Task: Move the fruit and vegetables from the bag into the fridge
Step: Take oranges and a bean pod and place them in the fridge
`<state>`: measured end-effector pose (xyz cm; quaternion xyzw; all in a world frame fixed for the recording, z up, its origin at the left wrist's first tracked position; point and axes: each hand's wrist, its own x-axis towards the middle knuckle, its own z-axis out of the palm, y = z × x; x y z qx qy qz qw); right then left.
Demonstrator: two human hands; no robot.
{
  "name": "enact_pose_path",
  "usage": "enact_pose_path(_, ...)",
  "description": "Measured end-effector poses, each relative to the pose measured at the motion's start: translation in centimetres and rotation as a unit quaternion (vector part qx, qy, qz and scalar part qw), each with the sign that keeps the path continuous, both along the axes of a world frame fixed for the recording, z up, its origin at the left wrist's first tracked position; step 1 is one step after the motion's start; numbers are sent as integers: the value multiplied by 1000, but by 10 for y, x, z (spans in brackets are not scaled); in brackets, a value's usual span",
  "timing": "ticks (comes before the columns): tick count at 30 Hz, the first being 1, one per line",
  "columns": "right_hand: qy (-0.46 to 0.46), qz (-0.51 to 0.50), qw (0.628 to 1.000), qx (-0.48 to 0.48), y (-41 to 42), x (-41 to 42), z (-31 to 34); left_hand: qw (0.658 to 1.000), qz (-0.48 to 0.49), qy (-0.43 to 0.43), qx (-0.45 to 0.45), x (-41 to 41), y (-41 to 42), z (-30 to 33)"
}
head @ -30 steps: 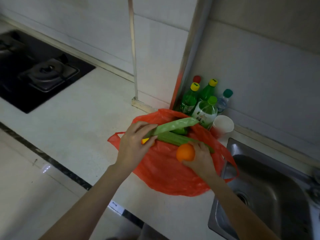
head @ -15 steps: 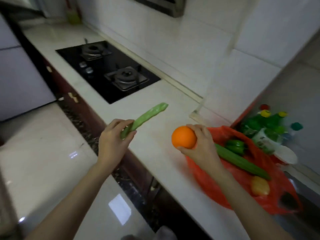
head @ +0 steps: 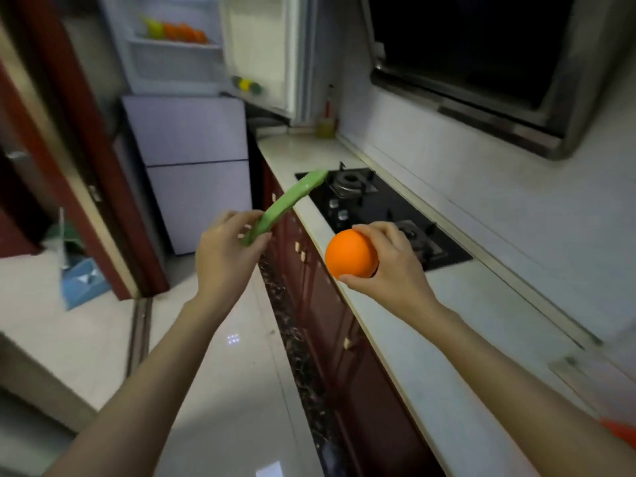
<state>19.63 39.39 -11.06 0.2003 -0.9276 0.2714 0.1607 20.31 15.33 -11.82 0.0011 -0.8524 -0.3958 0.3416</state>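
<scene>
My left hand [head: 225, 256] grips the lower end of a long pale green vegetable [head: 290, 199] that points up and to the right. My right hand [head: 389, 266] holds an orange [head: 349, 258] above the counter's front edge. The fridge [head: 192, 160] stands at the far end of the kitchen with its upper door [head: 261, 53] swung open. Orange and green produce [head: 175, 31] lies on a shelf inside, and small fruit [head: 246, 85] sits in the door rack. Only a corner of the red bag [head: 619, 429] shows at the right edge.
A white counter [head: 430, 356] runs along the right with a black gas hob [head: 371, 208] set into it and a range hood [head: 481, 63] above. Dark red cabinets [head: 330, 325] sit below. A red door frame [head: 86, 160] and a blue object [head: 84, 282] stand on the left by the glossy floor.
The view has swung left from the bag on the counter toward the fridge. Both hands lifted the green vegetable and the orange out of the bag and carry them along the counter.
</scene>
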Motion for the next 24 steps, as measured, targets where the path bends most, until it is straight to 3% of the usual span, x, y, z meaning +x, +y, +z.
enact_pose_path(5,47,62,997,10,-58,-87,29,997,57,43,-19,-65,-53,29)
enact_pose_path(12,89,106,990,-17,-121,-233,52,989,134,38,-55,-186,-113,54)
enact_pose_path(24,86,148,985,-6,-214,-429,63,976,203,26,-78,-344,-213,85)
